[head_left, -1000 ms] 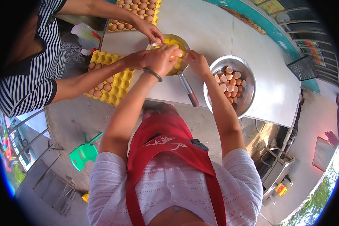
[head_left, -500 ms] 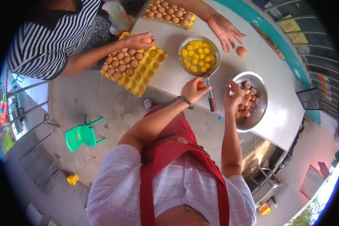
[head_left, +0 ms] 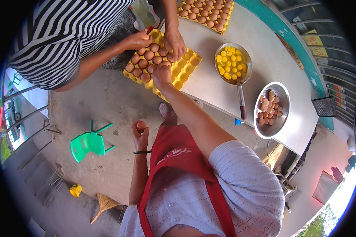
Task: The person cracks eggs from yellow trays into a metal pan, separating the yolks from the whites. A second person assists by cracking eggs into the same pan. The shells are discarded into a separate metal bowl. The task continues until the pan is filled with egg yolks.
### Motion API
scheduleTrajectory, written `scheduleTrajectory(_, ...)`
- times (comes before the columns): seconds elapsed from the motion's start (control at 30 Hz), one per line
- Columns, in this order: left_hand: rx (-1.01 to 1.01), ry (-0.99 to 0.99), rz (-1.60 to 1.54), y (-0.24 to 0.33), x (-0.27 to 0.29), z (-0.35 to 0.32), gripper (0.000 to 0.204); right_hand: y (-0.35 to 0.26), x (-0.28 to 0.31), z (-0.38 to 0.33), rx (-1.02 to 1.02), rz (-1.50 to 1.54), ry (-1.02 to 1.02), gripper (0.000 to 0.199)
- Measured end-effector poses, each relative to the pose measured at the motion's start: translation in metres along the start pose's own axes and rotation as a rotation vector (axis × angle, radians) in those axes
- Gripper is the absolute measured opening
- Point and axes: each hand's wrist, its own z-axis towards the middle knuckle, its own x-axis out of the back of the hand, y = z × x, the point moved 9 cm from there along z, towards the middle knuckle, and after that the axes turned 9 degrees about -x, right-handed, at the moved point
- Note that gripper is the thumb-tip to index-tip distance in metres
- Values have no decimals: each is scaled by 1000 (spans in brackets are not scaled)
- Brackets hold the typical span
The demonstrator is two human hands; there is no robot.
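Brown egg (head_left: 141, 125) held in curled fingers of left hand (head_left: 140, 138) — right hand (head_left: 161, 75) over yellow tray (head_left: 182, 75) — grip unclear.

1 brown egg (head_left: 141, 125), looks whole, held just left of center frame; yellow egg tray (head_left: 182, 75), molded cups, set diagonally upper center, cups exposed on right side; other eggs (head_left: 143, 63), brown, seated in rows, tray's left part
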Motion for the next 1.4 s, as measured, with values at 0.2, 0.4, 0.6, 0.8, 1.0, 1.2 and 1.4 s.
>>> scheduleTrajectory(0.2, -216, -146, 133, 37, -24, 26, 44, 16, -13, -14, -43, 183, 74, 23)
scheduleTrajectory(0.4, -168, -159, 3, 53, -50, 37, 48, -4, 0, -2, 27, 1, 96, 24)
scheduleTrajectory(0.6, -167, -96, -13, 81, -62, 6, 50, 2, -8, -1, 9, 94, 91, 24)
scheduleTrajectory(0.8, -279, -129, -122, 92, -82, 9, 49, 67, 23, -21, -115, 662, 175, 34)
scheduleTrajectory(1.0, -40, -465, -144, 132, -207, 16, 38, 242, 21, -114, -410, 1920, -349, 35)
scheduleTrajectory(1.2, 188, -928, -396, 173, -363, -8, 47, 363, 187, -187, -173, 1275, 587, 42)
scheduleTrajectory(1.4, 222, -1023, -386, 190, -436, -16, 35, 409, 185, -184, -194, 1134, 590, 44)
